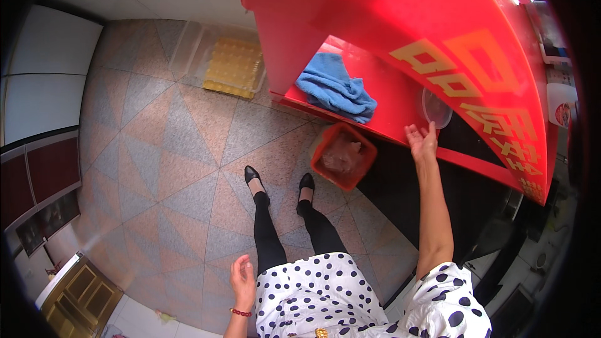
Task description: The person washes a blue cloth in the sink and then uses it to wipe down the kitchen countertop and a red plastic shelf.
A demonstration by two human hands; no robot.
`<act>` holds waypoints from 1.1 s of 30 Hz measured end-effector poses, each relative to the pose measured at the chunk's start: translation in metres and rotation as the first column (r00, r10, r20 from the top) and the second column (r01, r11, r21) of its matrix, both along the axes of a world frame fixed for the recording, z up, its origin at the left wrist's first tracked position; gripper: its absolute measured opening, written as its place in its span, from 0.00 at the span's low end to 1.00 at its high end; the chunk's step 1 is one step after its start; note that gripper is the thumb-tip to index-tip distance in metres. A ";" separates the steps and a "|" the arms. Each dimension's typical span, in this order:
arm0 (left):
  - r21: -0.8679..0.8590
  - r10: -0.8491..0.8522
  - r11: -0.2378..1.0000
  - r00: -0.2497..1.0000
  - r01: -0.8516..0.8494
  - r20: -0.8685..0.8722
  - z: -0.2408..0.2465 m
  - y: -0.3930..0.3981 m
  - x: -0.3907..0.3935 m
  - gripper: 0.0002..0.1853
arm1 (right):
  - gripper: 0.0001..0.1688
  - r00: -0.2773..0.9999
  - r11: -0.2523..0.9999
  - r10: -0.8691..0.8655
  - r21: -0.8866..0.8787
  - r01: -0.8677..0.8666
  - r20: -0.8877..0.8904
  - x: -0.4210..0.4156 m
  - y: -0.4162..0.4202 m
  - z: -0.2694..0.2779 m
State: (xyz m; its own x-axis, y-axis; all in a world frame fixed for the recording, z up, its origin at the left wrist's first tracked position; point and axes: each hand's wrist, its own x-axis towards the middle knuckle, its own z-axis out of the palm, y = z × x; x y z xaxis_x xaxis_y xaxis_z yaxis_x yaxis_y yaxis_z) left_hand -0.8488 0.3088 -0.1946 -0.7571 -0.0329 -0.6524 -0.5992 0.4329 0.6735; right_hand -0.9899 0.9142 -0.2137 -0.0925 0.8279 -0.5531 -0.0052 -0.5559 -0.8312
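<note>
My right hand [422,140] is raised at the front edge of a red shelf [375,77], fingers apart and nothing held. Just beyond its fingertips stands a round clear plastic container [435,108]; whether they touch, I cannot tell. A crumpled blue cloth [335,88] lies on the shelf to the left of that container. Low beside my body hangs my left hand [243,278], empty, its fingers slightly curled, with a red bead bracelet [241,312] at the wrist.
An orange-rimmed bin [345,157] with a clear plastic liner stands on the tiled floor below the shelf. Left of the red stand, a clear plastic box [188,51] and a yellow tray [233,66] are on the floor. Bottles [561,101] stand at the far right.
</note>
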 end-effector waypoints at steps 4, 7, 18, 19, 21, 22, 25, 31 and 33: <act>-0.014 -0.010 1.000 1.000 0.011 0.026 0.001 0.004 0.003 0.14 | 0.26 0.553 0.423 0.603 0.358 -0.833 0.575 -0.058 -0.115 0.036; -0.005 0.008 1.000 0.999 -0.008 0.038 0.003 0.007 0.001 0.14 | 0.23 0.203 -0.301 0.557 0.423 -0.854 0.806 -0.116 -0.165 0.026; -0.029 0.201 0.979 0.974 -0.199 0.100 -0.010 -0.002 0.032 0.13 | 0.34 0.229 -0.124 0.143 0.247 -0.961 0.963 -0.305 -0.062 -0.045; -0.010 0.234 0.972 0.966 -0.234 0.113 -0.012 -0.007 0.037 0.14 | 0.35 0.251 -0.072 0.109 0.260 -0.963 0.962 -0.316 -0.059 -0.050; -0.042 0.354 0.935 0.928 -0.352 0.116 -0.003 0.005 0.049 0.16 | 0.37 0.273 -0.037 0.121 0.279 -0.960 0.954 -0.356 -0.106 -0.075; 0.032 0.308 0.948 0.940 -0.315 0.147 -0.003 0.005 0.037 0.17 | 0.38 0.277 0.034 0.011 0.276 -0.960 0.961 -0.350 -0.088 -0.062; 0.039 0.197 0.978 0.969 -0.205 0.148 -0.040 -0.025 0.070 0.19 | 0.41 0.292 0.038 -0.154 0.301 -0.953 0.944 -0.361 -0.094 -0.079; 0.141 0.268 0.947 0.951 -0.289 0.152 -0.010 0.009 0.036 0.17 | 0.38 0.374 -0.628 0.285 0.466 -0.623 0.883 -0.276 -0.096 -0.095; 0.122 0.300 0.940 0.941 -0.319 0.157 -0.040 -0.003 0.053 0.14 | 0.29 0.170 -0.685 0.373 0.394 -0.612 0.912 -0.230 -0.130 -0.043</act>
State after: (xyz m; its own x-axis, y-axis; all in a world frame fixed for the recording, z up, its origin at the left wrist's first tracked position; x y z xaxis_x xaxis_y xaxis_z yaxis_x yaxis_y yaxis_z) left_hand -0.7960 0.3062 -0.2341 -0.6295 -0.1500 -0.7624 -0.7770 0.1162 0.6187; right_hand -1.2198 0.7841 -0.2564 -0.9498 -0.2560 0.1799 -0.3024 0.8988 -0.3173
